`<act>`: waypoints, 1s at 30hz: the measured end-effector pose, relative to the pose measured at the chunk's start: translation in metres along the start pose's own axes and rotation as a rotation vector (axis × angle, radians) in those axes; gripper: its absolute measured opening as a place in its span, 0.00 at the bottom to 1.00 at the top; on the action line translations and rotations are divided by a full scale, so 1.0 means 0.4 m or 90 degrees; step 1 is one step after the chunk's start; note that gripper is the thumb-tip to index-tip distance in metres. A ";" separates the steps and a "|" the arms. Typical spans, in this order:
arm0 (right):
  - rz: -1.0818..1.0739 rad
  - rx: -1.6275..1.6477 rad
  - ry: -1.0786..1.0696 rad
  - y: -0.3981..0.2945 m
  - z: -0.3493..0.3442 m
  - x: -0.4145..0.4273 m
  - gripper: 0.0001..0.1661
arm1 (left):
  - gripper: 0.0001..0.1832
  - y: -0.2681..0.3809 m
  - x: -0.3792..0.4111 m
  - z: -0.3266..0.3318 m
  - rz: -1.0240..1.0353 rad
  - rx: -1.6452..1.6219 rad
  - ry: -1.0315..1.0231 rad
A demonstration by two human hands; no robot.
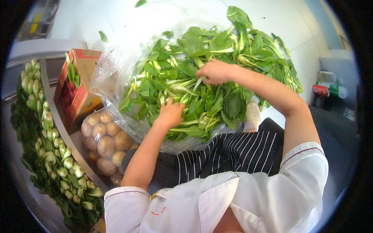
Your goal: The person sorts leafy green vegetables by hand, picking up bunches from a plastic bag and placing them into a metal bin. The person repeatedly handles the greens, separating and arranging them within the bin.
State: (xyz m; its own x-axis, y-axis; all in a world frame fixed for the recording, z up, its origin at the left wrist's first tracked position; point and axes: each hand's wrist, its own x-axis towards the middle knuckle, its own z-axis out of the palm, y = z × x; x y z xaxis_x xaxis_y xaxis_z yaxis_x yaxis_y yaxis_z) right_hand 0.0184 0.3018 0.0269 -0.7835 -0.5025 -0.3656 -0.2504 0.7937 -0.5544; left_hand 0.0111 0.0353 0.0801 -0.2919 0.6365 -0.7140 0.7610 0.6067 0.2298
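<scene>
A large heap of loose leafy greens [192, 107] with pale stems, resembling bok choy, lies before me, partly inside a clear plastic bag [116, 78]. My right hand [214, 72] is over the middle of the heap, its fingertips pinched on a pale stem [199, 82]. Lower and to the left, my left hand [171, 114] rests at the pale stem ends, palm down. Its fingertips dip among the stems, so any hold there is hidden. Beyond the bag, the greens at the upper right spread onto the white tiled floor [306, 55].
At left, heads of bok choy [55, 151] are stacked on a metal shelf [65, 131]. Beside it stand a cardboard box [84, 78] with reddish contents and a bag of potatoes [105, 139]. Cans [322, 91] lie at right; a shoe [251, 115] is beside the heap.
</scene>
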 end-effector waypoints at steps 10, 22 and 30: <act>0.044 0.143 -0.040 0.131 0.025 -0.187 0.22 | 0.16 0.054 0.035 -0.026 -0.019 -0.006 -0.127; 0.251 -0.162 0.055 0.013 -0.012 0.055 0.25 | 0.10 0.058 0.057 -0.022 -0.025 -0.078 0.174; 0.278 0.325 -0.042 0.058 -0.095 0.041 0.23 | 0.14 -0.002 0.048 -0.119 -0.001 -0.116 0.528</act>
State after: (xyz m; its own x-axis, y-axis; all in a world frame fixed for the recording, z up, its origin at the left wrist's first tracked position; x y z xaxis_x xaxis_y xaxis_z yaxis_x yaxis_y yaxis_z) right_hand -0.0221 0.3251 0.0364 -0.7111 -0.2053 -0.6724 0.3946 0.6751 -0.6234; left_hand -0.0226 0.0698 0.0979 -0.6769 0.7359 -0.0151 0.6761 0.6297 0.3825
